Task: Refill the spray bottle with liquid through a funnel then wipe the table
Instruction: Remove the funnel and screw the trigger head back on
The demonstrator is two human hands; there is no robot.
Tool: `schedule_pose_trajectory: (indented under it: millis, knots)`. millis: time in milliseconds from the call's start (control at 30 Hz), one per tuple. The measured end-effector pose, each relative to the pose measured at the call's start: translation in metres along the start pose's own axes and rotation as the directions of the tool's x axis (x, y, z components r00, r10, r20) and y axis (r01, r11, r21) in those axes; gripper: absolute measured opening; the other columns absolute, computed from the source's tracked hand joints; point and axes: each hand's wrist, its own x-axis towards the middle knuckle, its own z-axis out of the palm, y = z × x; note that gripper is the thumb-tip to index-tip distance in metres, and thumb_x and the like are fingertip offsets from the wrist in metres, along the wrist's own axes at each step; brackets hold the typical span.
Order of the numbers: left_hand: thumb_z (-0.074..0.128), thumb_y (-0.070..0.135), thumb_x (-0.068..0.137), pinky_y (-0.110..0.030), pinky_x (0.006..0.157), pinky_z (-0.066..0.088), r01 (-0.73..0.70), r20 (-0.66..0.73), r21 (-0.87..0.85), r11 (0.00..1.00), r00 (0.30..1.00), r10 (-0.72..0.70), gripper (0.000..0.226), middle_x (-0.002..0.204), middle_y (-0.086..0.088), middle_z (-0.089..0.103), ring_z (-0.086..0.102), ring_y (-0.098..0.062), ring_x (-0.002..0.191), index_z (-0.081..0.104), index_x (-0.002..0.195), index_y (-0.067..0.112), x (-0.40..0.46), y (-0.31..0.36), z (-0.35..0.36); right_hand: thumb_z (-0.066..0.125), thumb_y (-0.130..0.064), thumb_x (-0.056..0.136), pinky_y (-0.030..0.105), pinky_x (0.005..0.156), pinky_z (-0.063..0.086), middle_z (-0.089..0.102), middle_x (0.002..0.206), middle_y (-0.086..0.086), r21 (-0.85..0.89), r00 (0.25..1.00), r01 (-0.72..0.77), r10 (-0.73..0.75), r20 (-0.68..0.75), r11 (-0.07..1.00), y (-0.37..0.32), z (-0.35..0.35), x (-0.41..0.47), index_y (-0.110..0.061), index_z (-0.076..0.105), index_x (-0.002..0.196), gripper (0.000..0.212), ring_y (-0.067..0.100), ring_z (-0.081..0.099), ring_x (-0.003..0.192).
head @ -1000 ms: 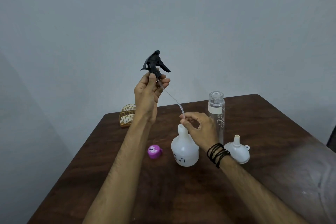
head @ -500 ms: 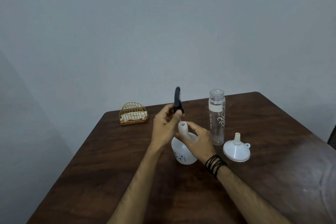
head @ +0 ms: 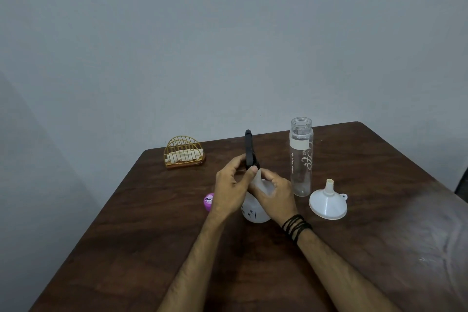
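Note:
A white spray bottle (head: 255,213) stands upright at the middle of the brown table (head: 141,235). Its black trigger head (head: 249,148) sits on the bottle's neck. My left hand (head: 231,191) is closed on the collar of the trigger head. My right hand (head: 274,194) holds the bottle's shoulder just below the neck. A tall clear bottle (head: 300,157) without a cap stands to the right. A white funnel (head: 328,201) rests mouth-down beside it, spout up.
A purple cap (head: 208,200) lies left of my left wrist. A gold wire holder with a folded cloth (head: 183,156) stands near the table's far left edge. A grey wall rises behind the table.
My left hand brought the trigger head down from high above and its tube went into the spray bottle. The head now sits on the neck. My right hand stayed on the bottle.

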Motion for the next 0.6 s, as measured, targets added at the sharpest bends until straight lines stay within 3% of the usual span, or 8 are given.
schedule_pose_trajectory:
  millis: [167,367,500,600]
  knots:
    - [0.061,0.017,0.100,-0.010,0.086,0.049,-0.057,0.045,0.070,0.996,0.998,0.054,0.027,0.114,0.004,0.069,0.064,0.000,0.106,0.066,0.126,0.014,0.001,0.001,-0.004,0.067,-0.054,0.082,0.038,0.078,0.055,0.071,0.094,-0.010,-0.004,1.000,-0.006,0.006,0.002,1.000,0.005,0.001,0.001,-0.025,0.071,0.102,0.036,0.007,0.066,0.092]
    - [0.051,0.028,0.099,-0.017,0.088,0.052,-0.022,0.158,0.032,0.999,0.987,0.017,0.032,0.118,0.000,0.070,0.066,-0.005,0.108,0.063,0.126,0.015,0.005,0.002,-0.010,0.069,-0.059,0.080,0.037,0.077,0.055,0.071,0.093,-0.010,0.004,1.000,-0.011,0.011,-0.006,1.000,0.004,0.002,-0.001,-0.025,0.072,0.102,0.041,0.007,0.065,0.091]
    - [0.054,0.026,0.102,-0.015,0.083,0.053,-0.010,0.138,0.011,1.000,0.990,0.008,0.028,0.111,-0.003,0.071,0.067,-0.006,0.102,0.064,0.123,0.010,0.001,0.002,-0.005,0.065,-0.066,0.076,0.028,0.082,0.056,0.071,0.104,-0.009,0.014,0.999,-0.040,0.040,-0.007,0.999,0.004,0.002,-0.004,-0.027,0.072,0.113,0.054,0.002,0.065,0.097]
    - [0.061,0.037,0.099,-0.021,0.079,0.057,-0.011,0.052,0.035,0.999,0.999,0.009,0.029,0.101,0.002,0.072,0.069,-0.006,0.095,0.068,0.111,0.012,0.000,0.005,0.000,0.064,-0.068,0.074,0.023,0.082,0.055,0.071,0.107,-0.007,0.030,0.998,-0.063,0.063,0.002,0.998,0.004,0.001,-0.005,-0.025,0.072,0.115,0.061,0.001,0.066,0.097]
